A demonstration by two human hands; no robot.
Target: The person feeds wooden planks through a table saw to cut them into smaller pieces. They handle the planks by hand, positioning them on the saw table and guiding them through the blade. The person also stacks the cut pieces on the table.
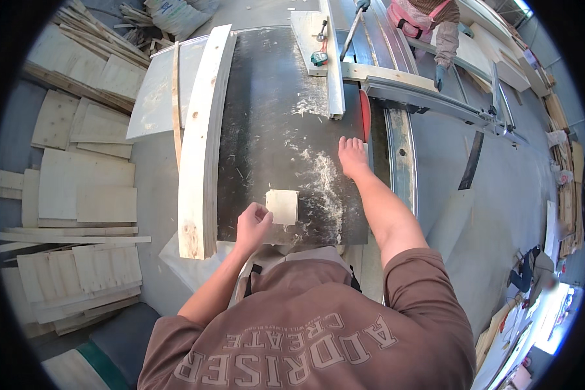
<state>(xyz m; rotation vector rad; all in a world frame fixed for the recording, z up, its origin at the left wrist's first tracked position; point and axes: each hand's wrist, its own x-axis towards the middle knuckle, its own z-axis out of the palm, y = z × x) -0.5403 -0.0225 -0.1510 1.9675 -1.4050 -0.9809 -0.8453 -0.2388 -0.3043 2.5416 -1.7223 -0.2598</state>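
My left hand (253, 226) is closed, its fingertips at the left edge of a small square wooden piece (282, 207) lying on the dark saw table (260, 143). Whether they grip the piece I cannot tell. Farther right, my right hand (353, 157) is low over the table, fingers together and bent downward; anything under them is hidden. Just beyond it is a red strip (364, 116) beside the slot at the table's right side. Pale sawdust and chips lie between my hands.
Long boards (205, 140) are stacked along the table's left side. A metal fence (335, 71) stands at the far side. Across the table, a co-worker's gloved hand (439, 78) is at a wooden bar (390, 75). Wood panels (88, 185) cover the floor at left.
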